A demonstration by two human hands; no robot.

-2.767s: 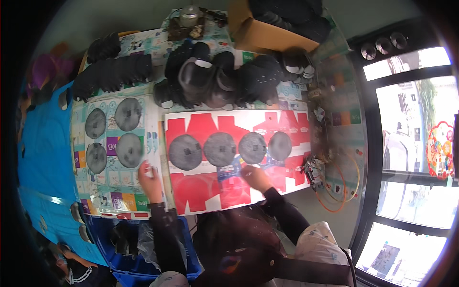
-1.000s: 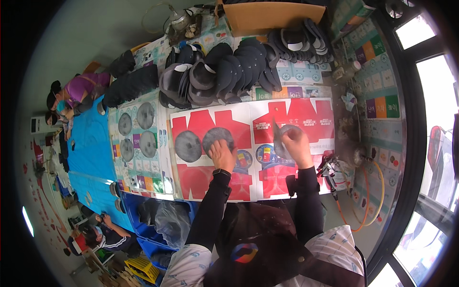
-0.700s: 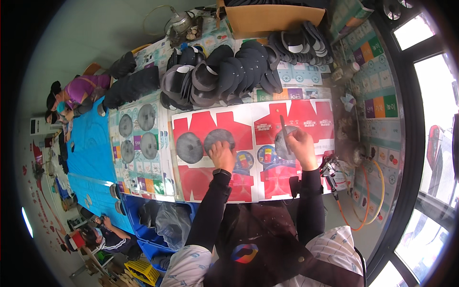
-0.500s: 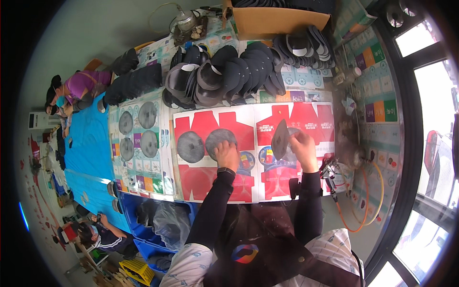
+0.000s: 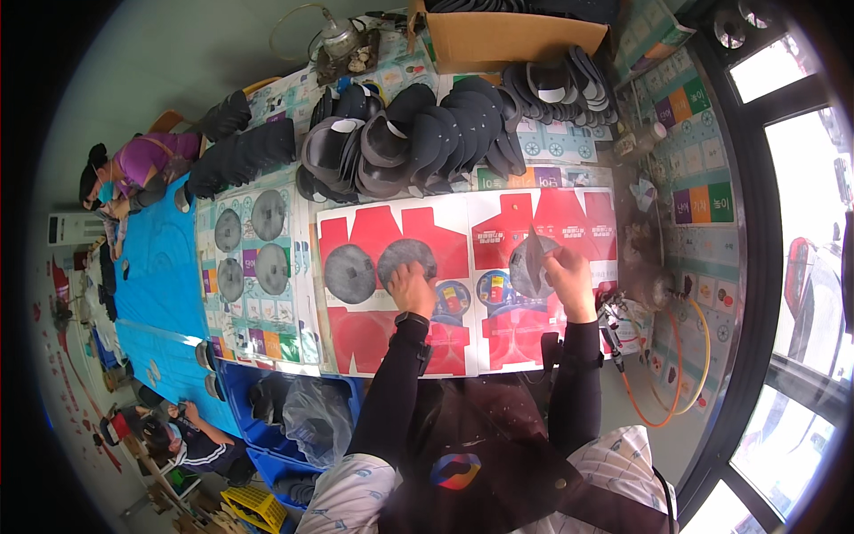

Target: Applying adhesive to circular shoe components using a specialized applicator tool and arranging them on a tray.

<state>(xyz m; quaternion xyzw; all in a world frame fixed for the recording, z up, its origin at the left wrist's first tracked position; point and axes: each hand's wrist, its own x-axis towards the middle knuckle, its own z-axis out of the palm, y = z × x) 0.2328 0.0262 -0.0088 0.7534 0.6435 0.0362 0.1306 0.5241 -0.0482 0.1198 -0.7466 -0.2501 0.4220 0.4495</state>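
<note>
On a red-and-white printed sheet (image 5: 366, 336) several dark grey round pads lie in a row. My left hand (image 5: 412, 289) rests with its fingers on the second grey pad (image 5: 402, 254), beside another pad (image 5: 350, 273) at the left end. With its thumb and fingers, my right hand (image 5: 568, 276) pinches a thin dark grey piece (image 5: 535, 254) that stands almost edge-on. Grey felt-like round material (image 5: 523, 271) shows just left of that piece; whether it is the same piece folded or another pad, I cannot tell.
Rows of dark curved pieces (image 5: 431, 142) stand behind the sheet, with a cardboard box (image 5: 516, 43) further back. A spray gun (image 5: 612, 331) with an orange hose is at right. Blue bins (image 5: 238, 405) stand lower left. Two people work by the blue-covered table (image 5: 160, 276).
The piece in my right hand has turned more edge-on, and more grey round material shows to its left. My left hand stays on the same pad. The view has shifted slightly.
</note>
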